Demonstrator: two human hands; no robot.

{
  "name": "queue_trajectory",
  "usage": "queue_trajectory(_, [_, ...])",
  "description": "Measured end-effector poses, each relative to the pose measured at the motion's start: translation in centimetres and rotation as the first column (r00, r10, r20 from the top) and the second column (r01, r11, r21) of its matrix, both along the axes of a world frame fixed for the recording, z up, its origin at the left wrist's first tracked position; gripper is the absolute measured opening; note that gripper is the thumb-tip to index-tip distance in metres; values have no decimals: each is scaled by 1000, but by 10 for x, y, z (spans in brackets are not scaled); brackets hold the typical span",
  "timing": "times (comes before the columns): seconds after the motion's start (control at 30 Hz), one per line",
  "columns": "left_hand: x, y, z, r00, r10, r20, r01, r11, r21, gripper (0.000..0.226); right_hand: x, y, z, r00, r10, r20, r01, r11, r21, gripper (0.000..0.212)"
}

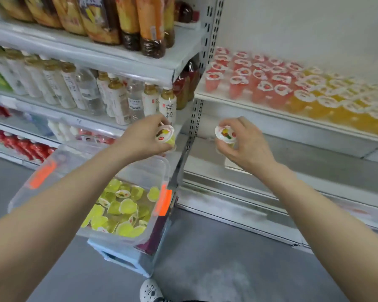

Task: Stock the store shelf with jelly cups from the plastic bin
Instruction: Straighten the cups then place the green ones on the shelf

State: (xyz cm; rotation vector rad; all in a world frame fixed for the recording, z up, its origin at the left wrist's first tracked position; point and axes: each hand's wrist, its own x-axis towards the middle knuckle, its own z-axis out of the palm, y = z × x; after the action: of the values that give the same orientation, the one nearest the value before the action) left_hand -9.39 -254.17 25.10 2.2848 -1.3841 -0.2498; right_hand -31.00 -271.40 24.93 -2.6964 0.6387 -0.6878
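Note:
My left hand (143, 136) grips a green jelly cup (165, 134) with a white fruit-print lid, held above the clear plastic bin (127, 168). My right hand (244, 144) grips a second green jelly cup (226, 132) in front of the lower right shelf. The bin has orange latches and holds several green jelly cups (120, 210). On the white shelf (238, 101) above my right hand stand rows of pink jelly cups (249, 77) and orange jelly cups (340, 99).
Bottled drinks (109, 94) fill the shelves at left. The bin rests on a light blue stool (122, 256) on the grey floor. A perforated metal upright (195, 110) separates the two shelf bays. The lower right shelf (314, 162) is behind my right hand.

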Motion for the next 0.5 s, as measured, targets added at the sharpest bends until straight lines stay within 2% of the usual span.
queue_trajectory(0.17, [-86, -88, 40, 981, -180, 79, 191, 969, -159, 55, -102, -62, 35, 984, -145, 108, 151, 988, -45, 38])
queue_trajectory(0.33, [-194, -183, 62, 952, -289, 96, 305, 915, -263, 54, -223, -126, 59, 936, -309, 166, 314, 949, -5, 47])
queue_trajectory(0.5, [-299, -269, 75, 918, -371, 139, 396, 852, -342, 53, -333, -180, 70, 863, -460, 209, 455, 887, 75, 46])
